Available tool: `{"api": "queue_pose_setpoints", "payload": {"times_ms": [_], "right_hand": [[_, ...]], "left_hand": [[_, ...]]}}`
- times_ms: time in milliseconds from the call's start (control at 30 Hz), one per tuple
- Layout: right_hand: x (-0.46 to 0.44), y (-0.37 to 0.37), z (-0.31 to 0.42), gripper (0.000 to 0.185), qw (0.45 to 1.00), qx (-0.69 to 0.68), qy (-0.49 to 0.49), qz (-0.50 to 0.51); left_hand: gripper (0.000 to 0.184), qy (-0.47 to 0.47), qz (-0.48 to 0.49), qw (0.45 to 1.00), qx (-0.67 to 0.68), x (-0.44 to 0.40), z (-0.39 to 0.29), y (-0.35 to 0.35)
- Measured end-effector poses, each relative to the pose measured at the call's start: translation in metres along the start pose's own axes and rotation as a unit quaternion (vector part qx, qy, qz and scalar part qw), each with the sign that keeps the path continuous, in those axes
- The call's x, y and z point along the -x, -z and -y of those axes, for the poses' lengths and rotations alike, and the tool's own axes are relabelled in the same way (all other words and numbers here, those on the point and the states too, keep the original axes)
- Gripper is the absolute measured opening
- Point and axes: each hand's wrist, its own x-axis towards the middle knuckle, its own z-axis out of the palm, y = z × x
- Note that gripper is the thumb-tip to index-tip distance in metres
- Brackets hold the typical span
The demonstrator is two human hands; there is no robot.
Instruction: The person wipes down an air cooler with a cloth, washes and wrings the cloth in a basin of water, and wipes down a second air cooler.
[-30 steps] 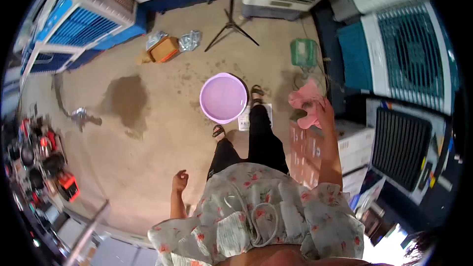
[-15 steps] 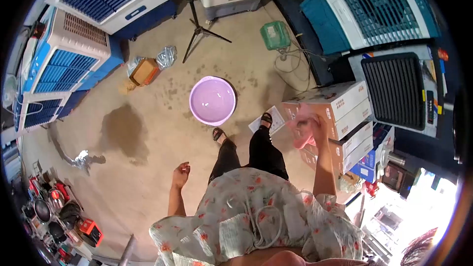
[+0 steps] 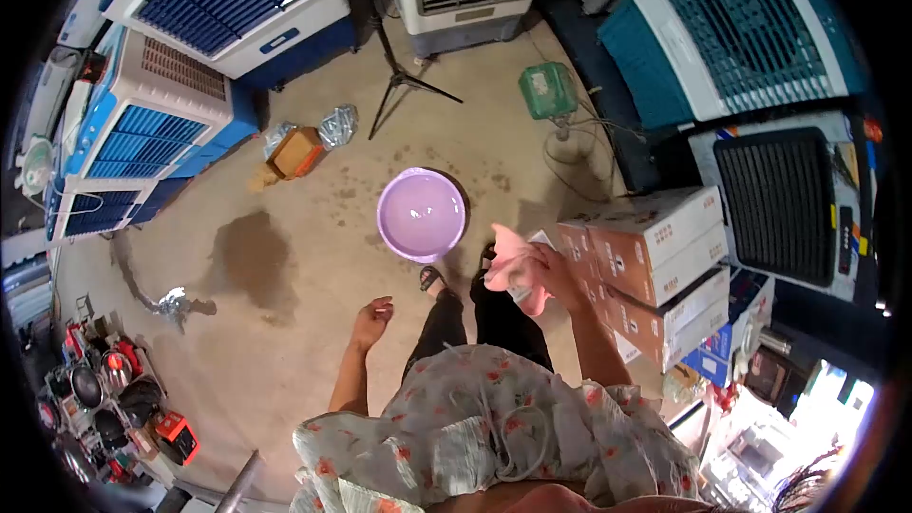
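In the head view, my right hand [image 3: 553, 273] is closed around a pink cloth [image 3: 513, 261], which hangs in front of my right leg beside the stacked cartons. My left hand [image 3: 372, 323] is held out over the floor with nothing in it, its fingers loosely bent and apart. A lilac plastic basin [image 3: 422, 253] rests on the floor ahead of my feet, with light glinting inside it. Neither hand touches the basin.
Brown-and-white cartons [image 3: 655, 245] are stacked close on my right. Large air coolers [image 3: 237, 0] line the far side. A black tripod stand [image 3: 397, 76], a green container [image 3: 548, 90] with cables, and an open cardboard box [image 3: 296, 153] stand ahead. Wet patches [image 3: 252, 266] mark the floor.
My right hand has swung the pink cloth inward, away from the cartons and in front of my leg. My left hand has shifted slightly right. The whole view has moved a little.
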Motion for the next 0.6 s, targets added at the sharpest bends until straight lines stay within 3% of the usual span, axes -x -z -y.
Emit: {"api": "queue_pose_setpoints", "payload": {"times_ms": [67,133,167,200,233,267,300,333,367,400,500,567,600], "right_hand": [[-0.079,0.000,-0.090,0.036,0.937,0.041,0.260,0.229],[-0.100,-0.002,-0.076,0.037,0.933,0.015,0.224,0.281],[-0.071,-0.014,-0.042,0.038,0.975,-0.037,0.052,0.212],[-0.111,-0.029,-0.106,0.039,0.961,0.064,0.129,0.236],[-0.118,-0.032,-0.084,0.040,0.941,0.127,0.067,0.307],[-0.128,-0.042,-0.081,0.042,0.933,-0.070,-0.113,0.333],[-0.139,-0.050,-0.082,0.044,0.860,-0.256,-0.289,0.334],[-0.159,-0.062,-0.098,0.052,0.761,-0.348,-0.334,0.434],[-0.174,-0.064,-0.114,0.054,0.813,-0.239,-0.275,0.455],[-0.175,-0.064,-0.081,0.056,0.849,-0.125,-0.210,0.468],[-0.220,-0.078,-0.079,0.062,0.864,0.008,-0.133,0.485],[-0.280,-0.088,-0.161,0.062,0.875,-0.083,-0.107,0.466],[-0.314,-0.096,-0.206,0.064,0.878,-0.154,-0.116,0.438]], "left_hand": [[0.035,0.008,0.042,0.998,0.047,-0.015,0.005,-0.012],[0.046,-0.008,0.029,0.999,-0.042,-0.029,-0.028,-0.038],[0.054,-0.114,0.031,0.985,-0.128,-0.044,-0.035,-0.050],[0.062,-0.216,0.039,0.950,-0.221,-0.062,-0.040,-0.057],[0.069,-0.192,0.000,0.954,-0.230,-0.082,-0.035,-0.071],[0.069,-0.199,-0.014,0.958,-0.206,-0.097,-0.049,-0.082],[0.069,-0.188,-0.003,0.950,-0.249,-0.114,-0.050,-0.089],[0.069,-0.174,0.011,0.941,-0.289,-0.130,-0.046,-0.095],[0.067,-0.148,0.047,0.945,-0.287,-0.148,-0.041,-0.094],[0.066,-0.121,0.082,0.947,-0.285,-0.166,-0.038,-0.093],[0.056,0.040,0.205,0.975,-0.080,-0.204,-0.009,-0.076],[0.045,0.183,0.200,0.950,0.154,-0.233,0.048,-0.061],[0.021,0.216,0.096,0.940,0.245,-0.239,0.054,-0.056]]}}
